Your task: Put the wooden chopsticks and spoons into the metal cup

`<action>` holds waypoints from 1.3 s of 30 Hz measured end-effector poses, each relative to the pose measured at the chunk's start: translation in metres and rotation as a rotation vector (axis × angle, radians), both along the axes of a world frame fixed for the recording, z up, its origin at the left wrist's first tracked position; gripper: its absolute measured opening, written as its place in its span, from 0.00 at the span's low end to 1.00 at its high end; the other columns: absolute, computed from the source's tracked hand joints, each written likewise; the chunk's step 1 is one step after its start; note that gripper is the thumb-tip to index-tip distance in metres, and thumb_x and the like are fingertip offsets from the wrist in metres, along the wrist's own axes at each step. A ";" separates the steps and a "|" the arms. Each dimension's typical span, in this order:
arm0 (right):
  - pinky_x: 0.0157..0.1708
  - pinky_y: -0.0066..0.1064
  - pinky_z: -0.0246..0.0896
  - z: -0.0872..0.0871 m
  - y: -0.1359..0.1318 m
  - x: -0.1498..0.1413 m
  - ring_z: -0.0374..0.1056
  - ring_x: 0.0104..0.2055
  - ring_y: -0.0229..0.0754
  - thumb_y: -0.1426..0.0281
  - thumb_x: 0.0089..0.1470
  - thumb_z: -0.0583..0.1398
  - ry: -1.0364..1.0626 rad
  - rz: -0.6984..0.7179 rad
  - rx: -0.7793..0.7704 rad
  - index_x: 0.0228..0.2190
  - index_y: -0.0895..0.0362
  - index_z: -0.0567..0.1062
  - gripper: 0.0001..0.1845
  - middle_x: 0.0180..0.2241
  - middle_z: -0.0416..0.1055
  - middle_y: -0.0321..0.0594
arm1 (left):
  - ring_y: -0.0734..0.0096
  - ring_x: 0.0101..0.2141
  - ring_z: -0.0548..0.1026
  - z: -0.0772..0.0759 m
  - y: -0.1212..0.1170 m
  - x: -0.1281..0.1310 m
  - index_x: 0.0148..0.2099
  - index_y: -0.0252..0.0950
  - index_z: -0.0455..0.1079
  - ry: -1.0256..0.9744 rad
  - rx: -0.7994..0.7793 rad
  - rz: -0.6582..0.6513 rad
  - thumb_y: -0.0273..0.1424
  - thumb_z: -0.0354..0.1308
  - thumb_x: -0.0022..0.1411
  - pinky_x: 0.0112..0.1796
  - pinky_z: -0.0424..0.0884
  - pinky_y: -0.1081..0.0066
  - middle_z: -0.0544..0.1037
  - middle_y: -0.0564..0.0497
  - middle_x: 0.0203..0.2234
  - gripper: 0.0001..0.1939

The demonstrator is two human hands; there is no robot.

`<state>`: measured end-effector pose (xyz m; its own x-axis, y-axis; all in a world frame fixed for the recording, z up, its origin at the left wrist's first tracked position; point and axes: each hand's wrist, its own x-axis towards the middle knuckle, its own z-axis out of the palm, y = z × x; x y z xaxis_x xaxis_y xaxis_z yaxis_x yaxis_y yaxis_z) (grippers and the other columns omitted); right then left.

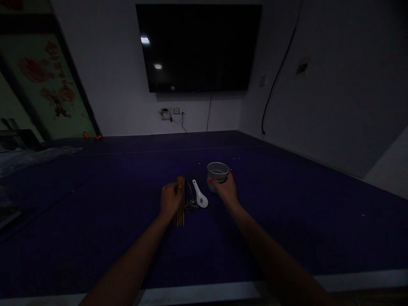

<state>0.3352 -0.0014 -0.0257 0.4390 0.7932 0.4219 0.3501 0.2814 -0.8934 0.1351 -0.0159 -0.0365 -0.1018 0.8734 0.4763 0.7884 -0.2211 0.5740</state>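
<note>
A bundle of wooden chopsticks [180, 214] lies lengthwise on the purple surface. My left hand [170, 197] rests on their left side, its fingers closed on the upper part of the bundle; how many it grips is hidden. Just right of them are dark metal spoons [192, 205], dim and hard to tell apart. Beside these lies a white ceramic soup spoon [200, 197] with a blue mark in its bowl. A grey round cup [214, 175] stands upright at the right. My right hand [227, 189] is wrapped around its right side, thumb across the front.
Clear plastic wrapping [38, 157] lies at the far left, with an orange object [92, 136] behind it. Small white bits [236, 159] dot the purple surface [287, 221]. A pale front edge [204, 293] runs nearest me. A television [200, 46] hangs on the back wall.
</note>
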 end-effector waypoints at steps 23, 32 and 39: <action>0.43 0.36 0.61 -0.006 0.000 -0.002 0.68 0.45 0.47 0.60 0.32 0.66 -0.020 0.030 -0.028 0.46 0.58 0.66 0.37 0.44 0.71 0.48 | 0.66 0.41 0.74 -0.004 0.006 -0.005 0.43 0.33 0.73 0.001 -0.041 -0.021 0.29 0.48 0.60 0.45 0.66 0.66 0.78 0.44 0.39 0.14; 0.52 0.41 0.54 -0.002 -0.003 -0.005 0.57 0.57 0.52 0.54 0.33 0.66 -0.077 -0.043 0.069 0.56 0.60 0.57 0.50 0.55 0.60 0.55 | 0.66 0.40 0.75 -0.003 0.007 -0.007 0.41 0.33 0.74 -0.010 -0.049 -0.019 0.26 0.48 0.59 0.44 0.67 0.67 0.78 0.44 0.38 0.14; 0.53 0.41 0.50 0.035 -0.039 -0.008 0.57 0.56 0.48 0.56 0.54 0.54 -0.325 -0.294 0.421 0.50 0.56 0.66 0.26 0.53 0.63 0.48 | 0.62 0.40 0.73 0.002 0.005 -0.011 0.41 0.35 0.75 0.127 -0.051 0.099 0.29 0.50 0.58 0.44 0.65 0.65 0.78 0.44 0.38 0.13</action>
